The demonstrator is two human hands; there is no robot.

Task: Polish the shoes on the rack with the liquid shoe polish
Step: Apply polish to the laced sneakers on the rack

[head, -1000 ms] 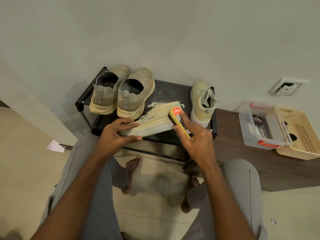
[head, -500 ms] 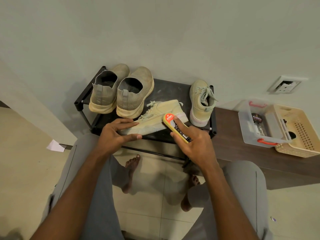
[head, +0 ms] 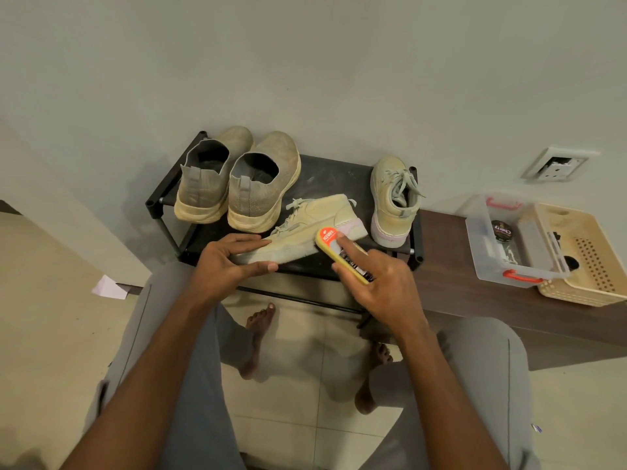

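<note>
- Nearest the camera are the person's grey-trousered knees, with two bare feet on the tiled floor (head: 322, 446) between them.
- The left hand (head: 224, 266) rests on the toe end of the laced sneaker (head: 305, 228), its fingers clenched around the toe, thumb along the sole edge, gripping it.
- The right hand (head: 383, 286) is closed around a yellow polish applicator (head: 339, 252), index finger laid flat along its top; its orange-labelled end touches the side of the sneaker near the heel.
- That sneaker lies on its side at the front edge of the black shoe rack (head: 325, 174), toe pointing left.
- Its mate (head: 390, 201) stands upright on the right end of the rack, heel towards the camera.
- A pair of grey knit slip-on shoes (head: 234, 188) stands side by side on the left end, heels towards the camera.
- Right of the rack, a dark brown table (head: 451, 293) carries a clear plastic box (head: 509, 252) with red clips, touching a beige basket (head: 583, 259).
- A round polish tin (head: 501, 230) sits in the box.
- A wall socket (head: 556, 164) is on the wall behind.
</note>
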